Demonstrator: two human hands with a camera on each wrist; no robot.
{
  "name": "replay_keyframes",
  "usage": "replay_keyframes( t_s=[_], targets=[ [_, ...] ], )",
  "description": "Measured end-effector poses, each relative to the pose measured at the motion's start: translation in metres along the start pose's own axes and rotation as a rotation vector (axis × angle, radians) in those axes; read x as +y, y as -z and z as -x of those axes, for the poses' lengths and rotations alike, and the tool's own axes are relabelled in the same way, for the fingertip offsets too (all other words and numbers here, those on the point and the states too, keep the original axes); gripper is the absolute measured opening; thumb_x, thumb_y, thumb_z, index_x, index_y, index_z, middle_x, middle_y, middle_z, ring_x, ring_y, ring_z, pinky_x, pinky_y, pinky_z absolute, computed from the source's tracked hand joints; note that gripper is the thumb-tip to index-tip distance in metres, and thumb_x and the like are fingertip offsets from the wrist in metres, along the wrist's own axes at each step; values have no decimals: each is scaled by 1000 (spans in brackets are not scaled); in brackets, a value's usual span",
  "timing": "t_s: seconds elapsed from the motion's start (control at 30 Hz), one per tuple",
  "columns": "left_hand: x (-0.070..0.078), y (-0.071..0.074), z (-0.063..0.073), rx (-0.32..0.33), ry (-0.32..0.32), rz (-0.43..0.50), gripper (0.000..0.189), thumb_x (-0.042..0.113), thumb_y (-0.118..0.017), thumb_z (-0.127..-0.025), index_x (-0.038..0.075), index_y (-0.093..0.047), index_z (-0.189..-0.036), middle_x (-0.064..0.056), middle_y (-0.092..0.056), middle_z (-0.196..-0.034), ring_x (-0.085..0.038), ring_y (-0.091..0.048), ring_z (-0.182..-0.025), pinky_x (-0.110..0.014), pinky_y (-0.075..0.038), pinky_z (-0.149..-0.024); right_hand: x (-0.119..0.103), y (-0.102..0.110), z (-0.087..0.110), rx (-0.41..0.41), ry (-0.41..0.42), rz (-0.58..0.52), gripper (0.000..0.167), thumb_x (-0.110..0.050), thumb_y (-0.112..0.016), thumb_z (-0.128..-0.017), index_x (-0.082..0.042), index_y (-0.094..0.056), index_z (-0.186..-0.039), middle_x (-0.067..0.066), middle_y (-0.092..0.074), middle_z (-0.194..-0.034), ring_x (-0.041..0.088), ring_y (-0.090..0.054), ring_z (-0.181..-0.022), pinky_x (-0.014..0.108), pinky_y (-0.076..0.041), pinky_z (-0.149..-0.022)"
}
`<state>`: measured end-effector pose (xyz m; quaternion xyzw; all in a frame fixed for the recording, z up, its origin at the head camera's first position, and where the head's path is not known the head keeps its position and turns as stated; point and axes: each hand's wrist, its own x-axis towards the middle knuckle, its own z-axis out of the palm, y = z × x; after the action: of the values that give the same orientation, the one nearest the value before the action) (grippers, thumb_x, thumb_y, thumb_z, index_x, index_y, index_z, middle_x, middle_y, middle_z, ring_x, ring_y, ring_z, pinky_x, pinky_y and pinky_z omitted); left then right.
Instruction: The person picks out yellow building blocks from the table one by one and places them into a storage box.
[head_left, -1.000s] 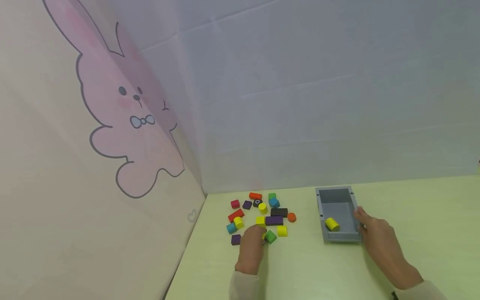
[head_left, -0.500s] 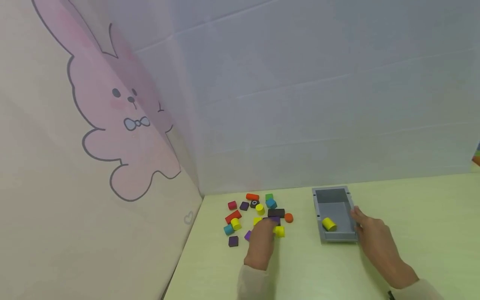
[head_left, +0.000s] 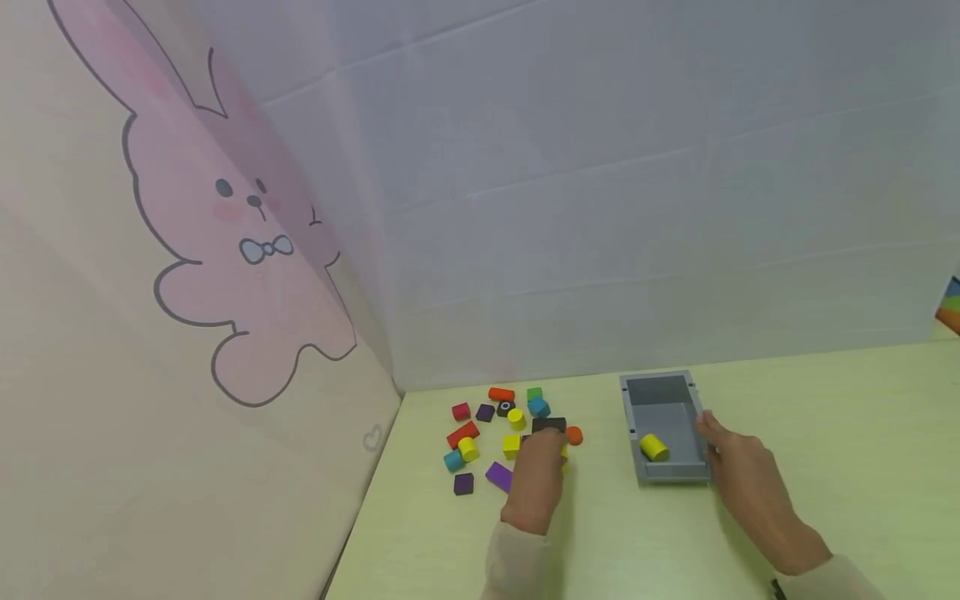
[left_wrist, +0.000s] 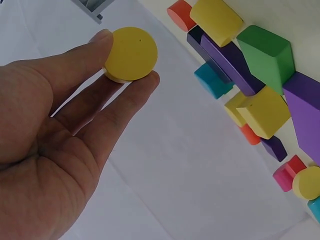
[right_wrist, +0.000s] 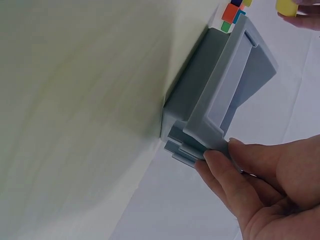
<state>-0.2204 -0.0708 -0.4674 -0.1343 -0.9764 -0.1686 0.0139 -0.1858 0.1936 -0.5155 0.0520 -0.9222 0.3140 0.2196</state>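
My left hand (head_left: 536, 479) is raised over the right side of a group of coloured blocks. In the left wrist view, its thumb and fingers pinch a yellow cylinder (left_wrist: 132, 54), round face showing; the head view hides this behind the hand. My right hand (head_left: 750, 479) grips the right side of a grey box (head_left: 672, 472), its thumb on the rim and fingers outside, as the right wrist view shows. Inside the box, near its front wall, lies another yellow cylinder (head_left: 654, 447). Under my left hand, a green block (left_wrist: 267, 55) and a purple block (left_wrist: 306, 107) appear.
Left of the box lie several loose blocks, among them a red one (head_left: 463, 434), a blue cylinder (head_left: 453, 460), a dark purple one (head_left: 463, 483) and an orange one (head_left: 573, 435). Fabric walls rise behind and at left, the left one with a pink rabbit print (head_left: 247, 250).
My left hand has moved right across the blocks, uncovering a purple block at its left and covering the green one. My right hand stays on the box. The head view has shifted slightly.
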Motion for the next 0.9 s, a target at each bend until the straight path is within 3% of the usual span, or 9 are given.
replay_keyframes(
  t_s=[0.27,0.5,0.9],
  targets=[
    [10,3,-8,-41,-14,-45,21,4,-79,-93,5,-79,-114,-5,-75,-102,-19,-69,-94,-30,-60,-90,1,-2,2,51,30,-1,46,18,-77,-78,18,-65,-122,37,-61,-128,60,-68,-93,63,-58,-68],
    [17,1,-14,18,-97,-101,28,2,-82,-90,8,-80,-117,-3,-78,-109,-18,-72,-98,-27,-60,-92,-1,-1,2,20,25,-8,47,19,-76,-81,20,-62,-125,38,-59,-131,59,-68,-94,54,-59,-60],
    [33,4,-20,13,-120,-30,32,4,-79,-93,8,-77,-124,-4,-77,-119,-17,-73,-106,-26,-58,-96,-2,-1,3,27,24,-20,45,18,-74,-82,19,-63,-125,38,-59,-131,56,-70,-88,46,-56,-51]
  ],
)
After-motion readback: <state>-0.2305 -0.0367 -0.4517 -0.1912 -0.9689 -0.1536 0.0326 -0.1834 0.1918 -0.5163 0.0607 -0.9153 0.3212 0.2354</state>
